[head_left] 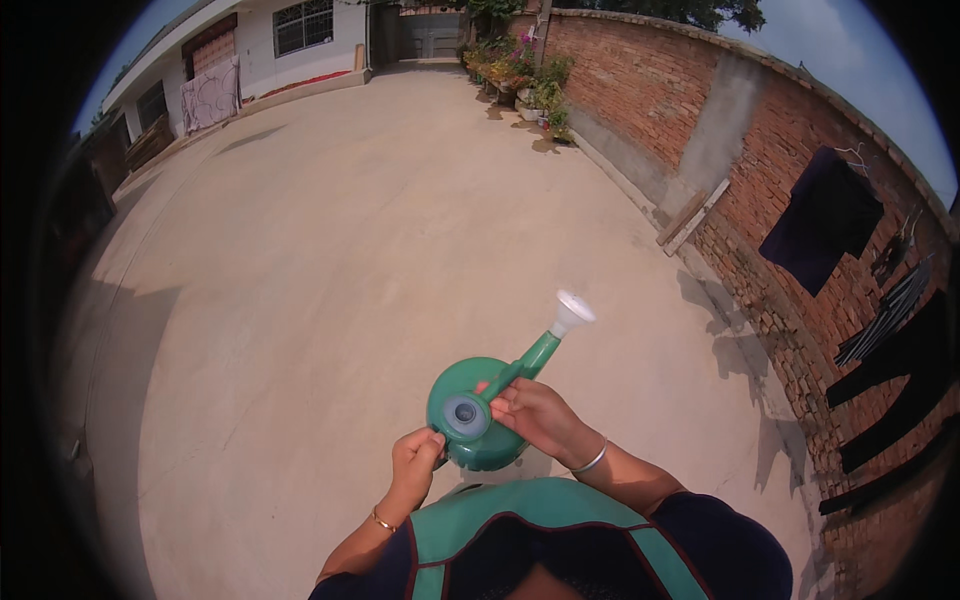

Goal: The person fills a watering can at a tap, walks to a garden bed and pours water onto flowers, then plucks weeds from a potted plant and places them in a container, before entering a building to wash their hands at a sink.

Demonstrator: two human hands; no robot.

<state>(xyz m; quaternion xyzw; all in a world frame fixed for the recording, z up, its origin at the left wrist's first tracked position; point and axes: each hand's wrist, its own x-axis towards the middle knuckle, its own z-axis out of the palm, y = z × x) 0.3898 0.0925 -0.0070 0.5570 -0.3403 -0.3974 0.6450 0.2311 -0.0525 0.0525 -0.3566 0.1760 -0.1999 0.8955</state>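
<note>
I hold a green plastic watering can (470,395) in front of my chest over a concrete yard. Its long green spout ends in a white rose head (573,312) pointing up and to the right. My left hand (414,462) grips the can's handle at its lower left. My right hand (535,415) rests on the can's top by the base of the spout, fingers curled around it. The round filler opening (463,412) faces the camera.
A brick wall (690,110) runs along the right, with dark clothes on hangers (825,215) and planks (690,215) leaning on it. Potted plants (530,85) stand at the far end. A white building (260,50) lines the far left. Concrete ground (350,250) spreads ahead.
</note>
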